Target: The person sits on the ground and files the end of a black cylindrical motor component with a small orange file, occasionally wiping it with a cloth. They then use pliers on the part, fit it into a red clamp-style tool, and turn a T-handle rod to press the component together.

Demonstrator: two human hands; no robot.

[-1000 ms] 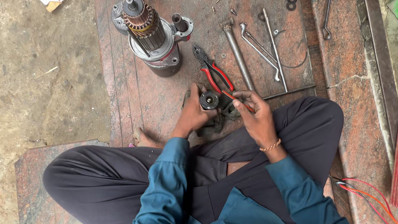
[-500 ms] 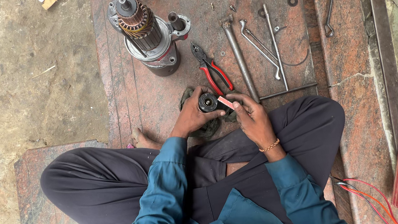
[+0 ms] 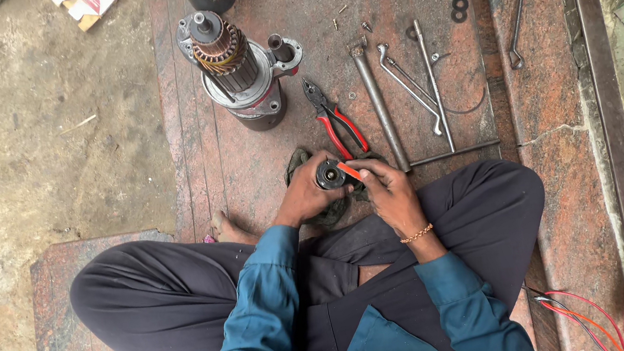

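Below the pliers [image 3: 337, 121] | round part [image 3: 328, 174] gripped in left hand [image 3: 306, 194], over rag [image 3: 323, 198] | orange tool [image 3: 349, 171] pinched in right hand [image 3: 387, 190], tip at part | risk: tool could slip off the part, since it is held only by fingertips.

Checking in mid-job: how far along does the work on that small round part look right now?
Done: the motor assembly stands opened on the stone slab, windings exposed, with pliers and spanners laid out. In hand: the left hand grips a small dark round part over a rag, while the right hand puts an orange-handled tool to it. Left: the part remains off the motor.
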